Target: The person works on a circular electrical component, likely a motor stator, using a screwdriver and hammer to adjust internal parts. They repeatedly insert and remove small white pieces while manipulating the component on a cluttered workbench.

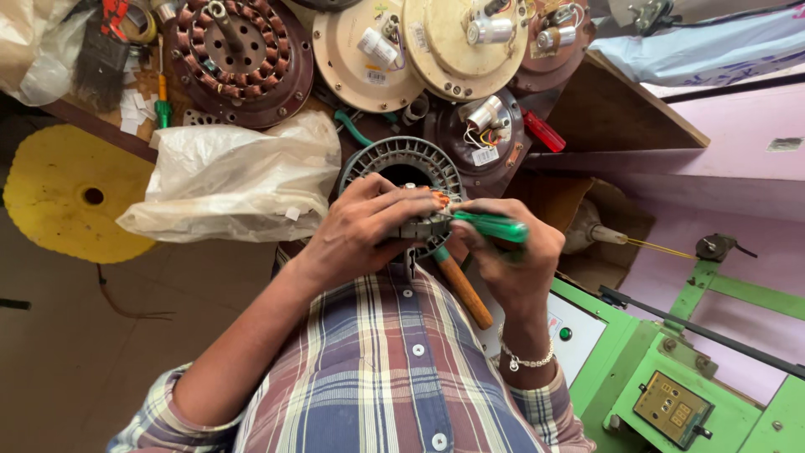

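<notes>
A grey slotted fan stator ring (394, 161) with copper wire at its near edge stands tilted against my body. My left hand (365, 226) grips the ring's near rim from the left. Beside it, my right hand (511, 260) is closed around a green-handled screwdriver (490, 225), whose tip points left into the slots next to the copper winding (439, 198). A wooden-handled tool (465, 292) lies under my right wrist, pointing down toward my plaid shirt.
A crumpled white plastic bag (239, 180) lies left of the ring. Fan motor housings (373, 54) and a wound stator (243, 59) cover the bench behind. A green winding machine (671, 369) stands at right, a yellow disc (63, 193) at left.
</notes>
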